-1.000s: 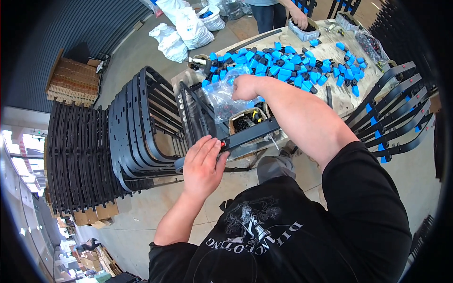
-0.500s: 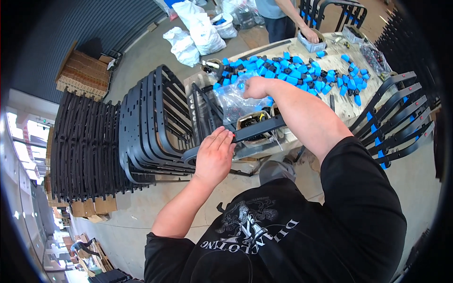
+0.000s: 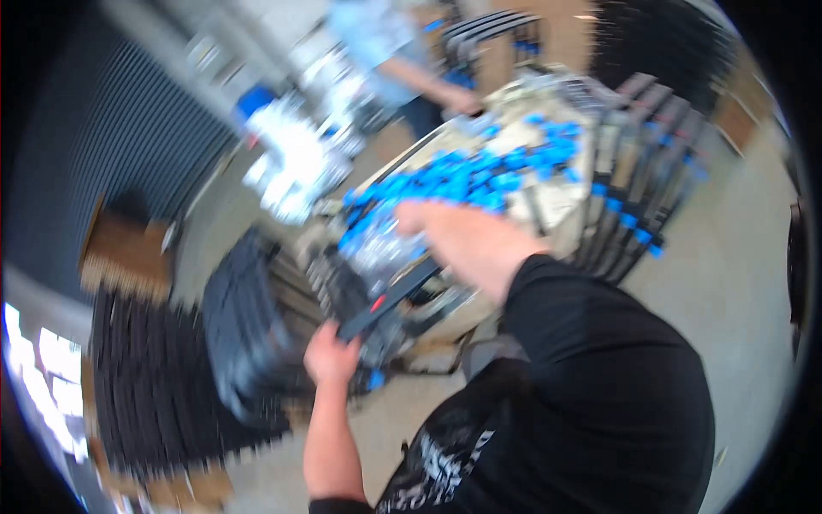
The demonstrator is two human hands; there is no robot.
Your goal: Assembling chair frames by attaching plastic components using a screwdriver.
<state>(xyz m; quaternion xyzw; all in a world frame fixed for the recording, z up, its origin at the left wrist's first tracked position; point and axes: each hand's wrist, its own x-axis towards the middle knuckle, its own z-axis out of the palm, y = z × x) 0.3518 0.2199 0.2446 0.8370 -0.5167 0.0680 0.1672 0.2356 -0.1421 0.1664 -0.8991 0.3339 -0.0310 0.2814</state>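
The picture is smeared by motion. My left hand (image 3: pixel 332 353) is closed round the near end of a black metal bar (image 3: pixel 396 295), which has a small red spot on it. From there the bar slants up and away to the right, toward my right forearm. My right hand (image 3: pixel 413 219) is over a clear plastic bag (image 3: pixel 377 253) at the edge of a heap of blue-and-black plastic pieces (image 3: pixel 462 178). Its fingers are blurred, and I cannot tell whether it holds anything.
Black curved frames (image 3: pixel 244 321) stand nested at the left, beside a tall stack of black parts (image 3: pixel 150 377). More frames with blue ends (image 3: pixel 629 184) lean at the worktable's right (image 3: pixel 556 201). Across it, a person (image 3: pixel 377 43) reaches in. White sacks (image 3: pixel 295 163) lie behind.
The whole view has swung and blurred. My left hand, earlier laid flat on the bar, now wraps its end, and the bar slants more steeply. My right hand stays by the plastic bag.
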